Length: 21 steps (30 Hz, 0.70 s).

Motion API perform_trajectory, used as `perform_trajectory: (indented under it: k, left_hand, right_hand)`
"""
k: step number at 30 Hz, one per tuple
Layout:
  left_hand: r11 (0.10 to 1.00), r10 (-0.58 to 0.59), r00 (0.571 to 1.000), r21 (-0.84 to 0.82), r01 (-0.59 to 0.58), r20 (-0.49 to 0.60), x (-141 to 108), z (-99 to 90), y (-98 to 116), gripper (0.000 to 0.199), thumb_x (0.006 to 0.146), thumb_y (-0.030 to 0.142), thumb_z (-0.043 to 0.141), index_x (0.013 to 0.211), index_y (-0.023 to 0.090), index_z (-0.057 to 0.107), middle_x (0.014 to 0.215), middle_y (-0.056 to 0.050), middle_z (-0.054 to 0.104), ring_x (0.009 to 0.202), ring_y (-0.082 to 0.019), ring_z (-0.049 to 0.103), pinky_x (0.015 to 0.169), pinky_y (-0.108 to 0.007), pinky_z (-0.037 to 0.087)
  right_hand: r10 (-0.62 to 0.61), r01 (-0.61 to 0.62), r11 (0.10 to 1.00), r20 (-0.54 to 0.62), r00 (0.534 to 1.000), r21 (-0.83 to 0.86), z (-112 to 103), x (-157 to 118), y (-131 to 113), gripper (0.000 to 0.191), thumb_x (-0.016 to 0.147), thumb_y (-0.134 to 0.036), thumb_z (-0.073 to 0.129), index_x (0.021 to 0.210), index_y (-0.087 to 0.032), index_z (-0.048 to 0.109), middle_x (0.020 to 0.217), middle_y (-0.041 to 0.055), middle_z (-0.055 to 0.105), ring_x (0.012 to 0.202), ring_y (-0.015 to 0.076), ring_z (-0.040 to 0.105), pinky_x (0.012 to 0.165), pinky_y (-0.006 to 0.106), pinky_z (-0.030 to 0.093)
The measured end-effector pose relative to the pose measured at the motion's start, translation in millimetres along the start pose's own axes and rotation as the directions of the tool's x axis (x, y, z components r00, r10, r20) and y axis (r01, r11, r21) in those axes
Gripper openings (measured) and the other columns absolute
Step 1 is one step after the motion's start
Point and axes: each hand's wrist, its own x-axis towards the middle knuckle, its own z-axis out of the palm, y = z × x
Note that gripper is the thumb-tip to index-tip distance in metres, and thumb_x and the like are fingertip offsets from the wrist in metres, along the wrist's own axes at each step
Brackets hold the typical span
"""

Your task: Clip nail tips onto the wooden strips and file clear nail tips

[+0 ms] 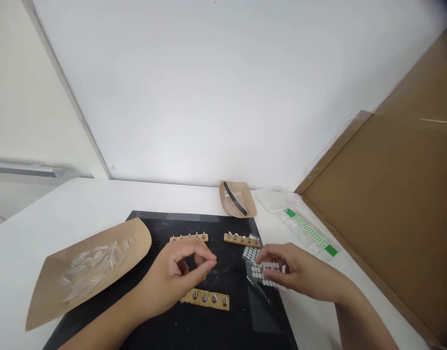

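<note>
My left hand (pixel 180 270) is closed in a pinch above the black mat (pixel 150 330). Thumb and forefinger meet on something too small to make out. Just below that hand lies a tan strip (pixel 220 302) with small metal studs carrying slim pale pieces. Over the mat's right edge, my right hand (pixel 296 270) has thumb and forefinger slightly apart at a clear sheet of white oval adhesive tabs (pixel 258 273); its other fingers are partly hidden. Another sheet of tabs (pixel 250 253) lies just behind.
Two more studded strips, the left one (pixel 205 237) and right one (pixel 241 239), lie farther back. A brown paper tray (pixel 44 287) holds clear nail tips (pixel 95 260). A smaller tray (pixel 238 187) holds a black curved nail file (pixel 235 198). Green-ended packaging (pixel 311 232) lies beside a cardboard panel (pixel 398 204).
</note>
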Motion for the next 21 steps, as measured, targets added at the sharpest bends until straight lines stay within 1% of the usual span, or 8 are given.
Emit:
perform_trajectory:
  k: [3, 5, 7, 9, 12, 14, 17, 21]
  left_hand:
    - [0.999, -0.001, 1.0, -0.039, 0.001, 0.003, 1.7, -2.5, -6.1, 0.014, 0.097, 0.028, 0.07, 0.094, 0.017, 0.078, 0.085, -0.007, 0.071, 0.064, -0.013, 0.062, 0.046, -0.017, 0.039]
    - [0.998, 0.009, 1.0, -0.068, -0.008, 0.011, 2.5, -3.4, -8.5, 0.011, 0.095, 0.025, 0.073, 0.093, 0.016, 0.079, 0.086, -0.009, 0.072, 0.064, -0.012, 0.061, 0.046, -0.017, 0.038]
    - [0.995, 0.0, 0.999, -0.104, 0.004, 0.033, 3.0, -3.5, -9.5, 0.009, 0.092, 0.023, 0.075, 0.092, 0.015, 0.08, 0.091, -0.01, 0.074, 0.065, -0.012, 0.061, 0.048, -0.017, 0.037]
    - [0.989, -0.029, 0.998, -0.14, 0.037, 0.06, 3.1, -2.9, -8.7, 0.007, 0.091, 0.022, 0.078, 0.091, 0.015, 0.081, 0.092, -0.01, 0.075, 0.066, -0.011, 0.061, 0.049, -0.017, 0.038]
    - [0.978, -0.055, 0.995, -0.196, 0.071, 0.086, 2.8, -1.2, -5.0, 0.005, 0.09, 0.019, 0.08, 0.089, 0.014, 0.082, 0.091, -0.009, 0.074, 0.066, -0.009, 0.06, 0.047, -0.014, 0.037]
    - [0.964, -0.046, 0.993, -0.257, 0.073, 0.112, 2.1, -0.2, -2.3, 0.003, 0.09, 0.017, 0.08, 0.09, 0.014, 0.082, 0.09, -0.008, 0.074, 0.061, -0.007, 0.058, 0.044, -0.012, 0.037]
    - [0.924, -0.041, 0.986, -0.369, 0.099, 0.162, 0.3, 0.5, -1.4, 0.003, 0.091, 0.017, 0.081, 0.093, 0.015, 0.082, 0.09, -0.006, 0.073, 0.053, -0.003, 0.055, 0.039, -0.009, 0.037]
    - [0.874, -0.095, 0.968, -0.445, 0.193, 0.233, -2.3, 0.6, -5.5, 0.009, 0.091, 0.022, 0.084, 0.096, 0.015, 0.082, 0.092, -0.005, 0.071, 0.047, 0.0, 0.052, 0.035, -0.006, 0.037]
  right_hand:
    - [0.019, -0.041, 0.987, -0.14, 0.99, -0.158, 7.2, 2.0, -1.7, 0.021, 0.099, -0.042, 0.067, 0.112, -0.027, 0.074, 0.089, 0.0036, 0.075, 0.08, 0.0226, 0.07, 0.068, 0.031, 0.052]
    - [-0.02, -0.047, 0.963, -0.241, 0.97, -0.267, 12.7, 3.8, -2.1, 0.022, 0.1, -0.041, 0.066, 0.115, -0.028, 0.075, 0.09, 0.0046, 0.076, 0.08, 0.0237, 0.071, 0.068, 0.032, 0.052]
    - [-0.138, -0.002, 0.923, -0.335, 0.932, -0.384, 18.7, 6.3, -3.4, 0.021, 0.101, -0.038, 0.065, 0.115, -0.028, 0.075, 0.095, 0.0056, 0.076, 0.083, 0.0244, 0.071, 0.069, 0.032, 0.053]
    - [-0.304, 0.121, 0.897, -0.393, 0.868, -0.426, 26.9, 9.9, -7.4, 0.019, 0.102, -0.033, 0.064, 0.116, -0.028, 0.074, 0.104, 0.0069, 0.075, 0.09, 0.0241, 0.071, 0.072, 0.033, 0.055]
    - [-0.486, 0.415, 0.874, -0.419, 0.767, -0.252, 45.8, 16.5, -18.2, 0.017, 0.102, -0.023, 0.065, 0.118, -0.027, 0.072, 0.109, 0.0068, 0.072, 0.092, 0.0197, 0.07, 0.077, 0.031, 0.059]
    - [-0.532, 0.548, 0.83, -0.447, 0.719, -0.105, 60.7, 20.3, -26.6, 0.02, 0.099, -0.02, 0.07, 0.117, -0.026, 0.071, 0.106, 0.0052, 0.072, 0.087, 0.0168, 0.069, 0.072, 0.027, 0.061]
    - [-0.561, 0.629, 0.778, -0.457, 0.69, -0.006, 78.8, 24.2, -36.9, 0.024, 0.096, -0.017, 0.075, 0.118, -0.025, 0.072, 0.103, 0.0055, 0.073, 0.086, 0.0163, 0.07, 0.068, 0.024, 0.062]
    - [-0.564, 0.667, 0.743, -0.486, 0.667, 0.052, 87.6, 27.4, -42.9, 0.021, 0.095, -0.017, 0.078, 0.114, -0.024, 0.076, 0.098, 0.0056, 0.076, 0.082, 0.0152, 0.072, 0.069, 0.024, 0.062]
